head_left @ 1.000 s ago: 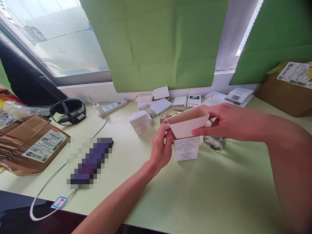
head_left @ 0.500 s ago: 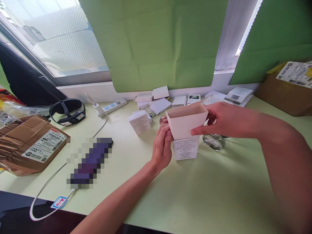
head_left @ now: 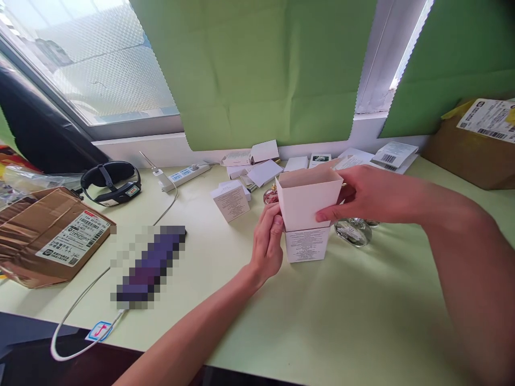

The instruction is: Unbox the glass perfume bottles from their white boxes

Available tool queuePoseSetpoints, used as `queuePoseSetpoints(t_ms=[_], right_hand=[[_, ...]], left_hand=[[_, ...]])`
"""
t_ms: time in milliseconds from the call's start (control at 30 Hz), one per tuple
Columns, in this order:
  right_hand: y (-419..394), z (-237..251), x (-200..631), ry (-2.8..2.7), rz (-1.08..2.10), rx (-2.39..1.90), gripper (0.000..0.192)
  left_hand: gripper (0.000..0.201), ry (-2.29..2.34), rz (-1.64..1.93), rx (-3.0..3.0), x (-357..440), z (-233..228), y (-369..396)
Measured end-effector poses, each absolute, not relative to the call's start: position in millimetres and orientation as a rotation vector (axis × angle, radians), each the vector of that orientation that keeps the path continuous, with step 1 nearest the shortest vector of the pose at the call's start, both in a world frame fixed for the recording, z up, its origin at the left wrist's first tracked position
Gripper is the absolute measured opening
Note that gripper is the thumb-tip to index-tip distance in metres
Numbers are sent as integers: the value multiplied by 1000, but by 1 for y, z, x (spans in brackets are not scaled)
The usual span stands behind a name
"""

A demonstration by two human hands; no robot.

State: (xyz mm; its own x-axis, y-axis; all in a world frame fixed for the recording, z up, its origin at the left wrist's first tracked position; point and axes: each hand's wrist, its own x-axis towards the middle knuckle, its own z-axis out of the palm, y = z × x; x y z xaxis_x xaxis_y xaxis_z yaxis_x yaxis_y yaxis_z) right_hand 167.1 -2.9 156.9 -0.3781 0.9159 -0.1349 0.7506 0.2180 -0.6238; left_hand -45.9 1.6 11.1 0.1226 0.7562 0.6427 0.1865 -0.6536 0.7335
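Observation:
A white box [head_left: 306, 245] with fine print on its front stands upright on the table. A plain white cardboard sleeve [head_left: 308, 203], open at the top, sits upright over it; whether it goes inside the box is hidden. My right hand [head_left: 350, 198] is closed on the sleeve's right side, thumb on its front and fingers behind. My left hand [head_left: 268, 241] is closed against the left side of the box, near where box and sleeve meet, its fingertips partly hidden. Behind the left hand shows a reddish glass bottle [head_left: 270, 195]. To the right lies a clear glass bottle [head_left: 353, 232].
Another printed white box [head_left: 232, 203] stands left of my hands, with several small white boxes [head_left: 264, 173] along the wall. Farther left are a phone [head_left: 151, 265] on a cable, a power strip [head_left: 189, 174], a black headset [head_left: 111, 183] and a brown carton [head_left: 60, 236].
The sleeve's left side has risen slightly and shifted right, so it stands straighter over the box. Both hands keep nearly the same place.

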Motion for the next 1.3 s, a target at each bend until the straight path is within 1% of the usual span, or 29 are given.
queuePoseSetpoints(t_ms=[167, 300, 367, 467, 600, 633, 700, 800, 867, 967, 1133, 1300], right_hand=[[5, 147, 176, -2332, 865, -1524, 44], [3, 148, 176, -2362, 889, -1496, 39], [4, 145, 177, -2359, 827, -1557, 40], [7, 138, 180, -2329, 707, -1663, 48], [6, 141, 184, -2351, 910, -1575, 43], [4, 144, 185, -2345, 913, -1540, 43], [-1, 151, 184, -2306, 802, -1460, 40], [-7, 160, 178, -2257, 534, -1363, 28], [-10, 162, 173, -2245, 446, -1348, 30], [-12, 162, 168, -2218, 416, -1376, 36], [-14, 162, 165, -2233, 323, -1418, 34], [-11, 157, 160, -2290, 410, -1422, 33]], left_hand=[[30, 937, 1541, 1941, -47, 10, 3], [30, 910, 1541, 1958, -47, 10, 3], [31, 903, 1532, 1985, -47, 9, 2], [30, 892, 1521, 2020, -48, 9, 2], [30, 874, 1523, 2031, -48, 10, 2], [29, 866, 1526, 2031, -47, 10, 2], [29, 856, 1525, 2033, -47, 10, 1], [31, 852, 1501, 2037, -47, 11, -1], [32, 855, 1488, 2027, -48, 11, -2], [34, 860, 1484, 2011, -48, 10, -3], [36, 801, 1490, 2002, -49, 5, -3], [41, 710, 1472, 1979, -48, 2, -1]])
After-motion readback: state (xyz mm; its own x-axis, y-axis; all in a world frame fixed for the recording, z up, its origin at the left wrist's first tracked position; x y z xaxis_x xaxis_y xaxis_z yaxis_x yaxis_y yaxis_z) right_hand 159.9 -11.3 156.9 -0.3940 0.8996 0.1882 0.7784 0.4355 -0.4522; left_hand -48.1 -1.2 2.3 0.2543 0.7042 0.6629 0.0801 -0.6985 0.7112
